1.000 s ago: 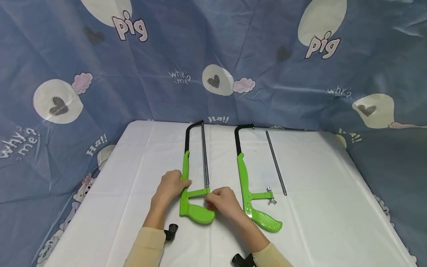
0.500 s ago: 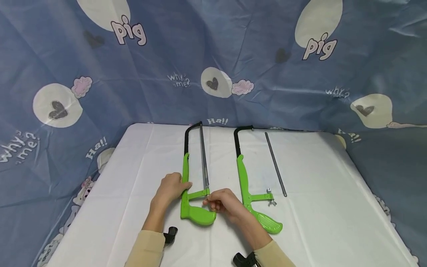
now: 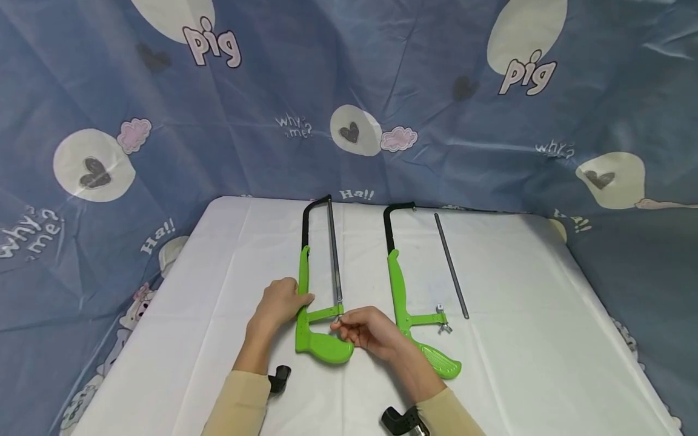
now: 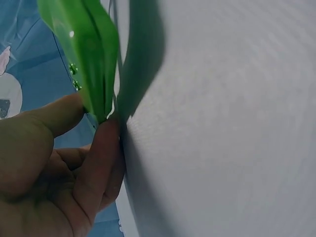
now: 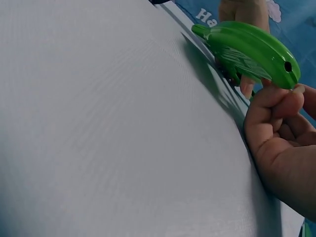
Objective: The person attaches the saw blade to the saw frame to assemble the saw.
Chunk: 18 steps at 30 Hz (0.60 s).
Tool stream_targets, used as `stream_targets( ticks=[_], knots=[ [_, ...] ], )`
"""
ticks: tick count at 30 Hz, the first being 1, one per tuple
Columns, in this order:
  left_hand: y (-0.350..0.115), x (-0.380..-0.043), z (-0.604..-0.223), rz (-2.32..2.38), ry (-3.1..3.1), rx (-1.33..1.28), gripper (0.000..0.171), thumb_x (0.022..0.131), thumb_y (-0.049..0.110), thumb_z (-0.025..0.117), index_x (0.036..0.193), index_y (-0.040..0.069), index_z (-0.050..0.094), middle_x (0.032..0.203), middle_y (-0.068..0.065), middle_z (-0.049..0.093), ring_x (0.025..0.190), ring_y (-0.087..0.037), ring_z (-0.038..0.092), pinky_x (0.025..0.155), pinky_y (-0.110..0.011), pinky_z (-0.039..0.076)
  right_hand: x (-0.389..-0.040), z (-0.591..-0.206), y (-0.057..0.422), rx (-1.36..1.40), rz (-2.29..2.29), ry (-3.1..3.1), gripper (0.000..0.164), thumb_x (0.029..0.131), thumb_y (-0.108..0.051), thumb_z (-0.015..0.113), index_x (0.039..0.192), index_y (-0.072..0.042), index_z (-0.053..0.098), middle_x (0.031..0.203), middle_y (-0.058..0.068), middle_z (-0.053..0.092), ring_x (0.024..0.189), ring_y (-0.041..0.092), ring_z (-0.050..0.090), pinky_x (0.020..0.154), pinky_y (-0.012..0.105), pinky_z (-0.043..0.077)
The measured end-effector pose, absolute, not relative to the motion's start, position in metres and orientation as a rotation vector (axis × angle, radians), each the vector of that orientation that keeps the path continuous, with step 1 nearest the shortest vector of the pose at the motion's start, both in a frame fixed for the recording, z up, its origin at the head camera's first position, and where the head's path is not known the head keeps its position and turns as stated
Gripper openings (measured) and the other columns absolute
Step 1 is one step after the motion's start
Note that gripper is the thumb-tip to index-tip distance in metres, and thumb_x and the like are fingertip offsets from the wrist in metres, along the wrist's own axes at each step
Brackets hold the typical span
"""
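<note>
A hacksaw with a green handle (image 3: 327, 349) and black front arm lies left of centre in the head view, its grey blade (image 3: 334, 254) running along the right side. My left hand (image 3: 280, 301) grips the green frame, thumb over the top; the left wrist view shows fingers and thumb around the green part (image 4: 91, 54). At the lower end of the blade, my right hand (image 3: 371, 330) pinches the small metal wing nut by the green crossbar (image 3: 324, 315); the fingertips mostly hide it. In the right wrist view that hand (image 5: 281, 133) is partly behind the handle (image 5: 252, 49).
To the right lies a second green hacksaw (image 3: 398, 284) without a blade, a wing nut (image 3: 445, 329) on its crossbar. Beyond it rests a loose blade (image 3: 451, 266). A white cloth (image 3: 545, 339) covers the table; a printed blue curtain (image 3: 436, 121) hangs behind.
The right hand has rolled at the crossbar end, its curled lower fingers coming into sight, and has since kept almost the same pose. The left hand holds its place on the frame.
</note>
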<state>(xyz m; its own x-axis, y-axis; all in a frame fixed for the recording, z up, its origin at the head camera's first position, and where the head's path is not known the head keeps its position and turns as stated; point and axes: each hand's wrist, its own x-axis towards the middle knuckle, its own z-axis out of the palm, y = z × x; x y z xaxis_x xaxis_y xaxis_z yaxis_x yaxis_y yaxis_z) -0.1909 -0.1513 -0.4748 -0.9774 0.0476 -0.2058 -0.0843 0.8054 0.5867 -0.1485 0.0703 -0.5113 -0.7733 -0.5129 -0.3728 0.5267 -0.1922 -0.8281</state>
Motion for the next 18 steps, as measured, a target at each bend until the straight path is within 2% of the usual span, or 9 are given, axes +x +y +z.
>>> stream_targets(
  ticks=[7,12,18],
  knots=[
    [-0.148,-0.192,-0.474,0.899,2.791,-0.022,0.032,0.088,0.030,0.072,0.074,0.006,0.055,0.063,-0.004,0.053,0.053,-0.016,0.051,0.049,-0.026,0.038,-0.148,-0.509,0.076,-0.048,-1.973,1.477,0.031,0.096,-0.012,0.056,0.107,0.015,0.067,0.070,-0.001,0.067,0.059,0.004,0.057,0.056,0.016,0.047],
    [-0.149,-0.192,-0.476,0.883,2.798,-0.006,0.032,0.087,0.030,0.072,0.073,0.006,0.055,0.064,-0.005,0.054,0.055,-0.017,0.051,0.049,-0.027,0.039,-0.143,-0.503,0.073,-0.113,-1.881,1.700,0.033,0.095,-0.014,0.061,0.099,0.018,0.068,0.062,-0.002,0.063,0.052,0.005,0.054,0.053,0.019,0.047],
    [-0.149,-0.191,-0.474,0.867,2.805,-0.008,0.033,0.087,0.030,0.073,0.072,0.006,0.054,0.063,-0.004,0.052,0.054,-0.017,0.051,0.049,-0.027,0.039,-0.137,-0.499,0.069,-0.154,-1.755,1.989,0.030,0.095,-0.016,0.064,0.085,0.012,0.072,0.056,0.000,0.060,0.046,0.007,0.053,0.051,0.021,0.047]
  ],
)
